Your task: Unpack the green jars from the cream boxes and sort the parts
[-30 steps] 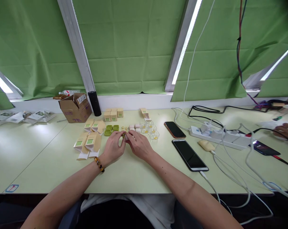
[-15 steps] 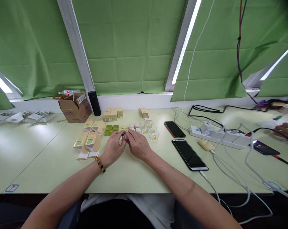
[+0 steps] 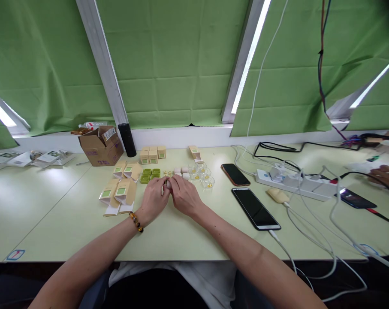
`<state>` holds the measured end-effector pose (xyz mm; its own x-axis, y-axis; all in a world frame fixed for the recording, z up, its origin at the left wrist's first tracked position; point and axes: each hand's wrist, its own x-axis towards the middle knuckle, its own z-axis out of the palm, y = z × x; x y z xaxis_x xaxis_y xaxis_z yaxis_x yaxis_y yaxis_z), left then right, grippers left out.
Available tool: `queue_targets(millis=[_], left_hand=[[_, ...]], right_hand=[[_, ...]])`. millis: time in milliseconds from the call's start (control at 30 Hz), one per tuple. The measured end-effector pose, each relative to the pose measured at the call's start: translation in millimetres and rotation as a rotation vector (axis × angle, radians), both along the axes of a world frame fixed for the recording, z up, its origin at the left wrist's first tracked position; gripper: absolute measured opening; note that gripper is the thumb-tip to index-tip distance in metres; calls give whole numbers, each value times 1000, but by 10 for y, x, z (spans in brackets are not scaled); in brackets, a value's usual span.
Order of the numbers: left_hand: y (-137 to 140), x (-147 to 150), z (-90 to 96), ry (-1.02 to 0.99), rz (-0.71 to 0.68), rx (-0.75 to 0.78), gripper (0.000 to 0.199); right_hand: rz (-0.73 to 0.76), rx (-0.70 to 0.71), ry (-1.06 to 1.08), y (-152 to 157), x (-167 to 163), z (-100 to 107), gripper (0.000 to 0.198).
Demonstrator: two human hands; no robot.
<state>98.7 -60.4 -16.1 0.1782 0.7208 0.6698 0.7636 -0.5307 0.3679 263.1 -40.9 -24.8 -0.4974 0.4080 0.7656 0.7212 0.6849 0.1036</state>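
My left hand (image 3: pixel 155 198) and my right hand (image 3: pixel 185 195) meet fingertip to fingertip above the table. Both are closed on a small pale object (image 3: pixel 168 184), mostly covered by the fingers, so its kind does not show. Just beyond the left hand stand several green square containers (image 3: pixel 150 175). Tiny yellowish pieces (image 3: pixel 167 172) lie behind the fingertips. Past the right hand are whitish-pink cylinders (image 3: pixel 182 171) and several clear cups (image 3: pixel 203 175) with yellow bits inside. Open cream cartons with green labels (image 3: pixel 125 191) lie left of my left hand.
Closed cream boxes (image 3: pixel 153 154) and a single open carton (image 3: pixel 196 153) stand farther back. At the back left are a cardboard box (image 3: pixel 101 148) and a black cylinder (image 3: pixel 127 140). Two phones (image 3: pixel 255 209), a power strip (image 3: pixel 294 184) and loose cables fill the right; another person's hand (image 3: pixel 385 176) is there.
My hands stay together on the small object, with only a slight shift of the fingers. The whole view has moved very slightly.
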Motion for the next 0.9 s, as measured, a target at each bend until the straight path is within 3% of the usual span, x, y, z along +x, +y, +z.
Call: queue_targets(millis=[233,433,567,900], left_hand=[[16,-15,-12,-4,12,-6,30],[38,-134,-12,-54,-127,-29,32],[70,-186,-12,-75,-221,-74,44],[120,-123,-53,-276,-268,-98,38]], right_hand=[[4,-11,19,6,-10,-6,28],[121,-103,158,45,75,-44,31],[193,-203,289,46,130,-48,31],[303,-333,506,26,92,-21,23]])
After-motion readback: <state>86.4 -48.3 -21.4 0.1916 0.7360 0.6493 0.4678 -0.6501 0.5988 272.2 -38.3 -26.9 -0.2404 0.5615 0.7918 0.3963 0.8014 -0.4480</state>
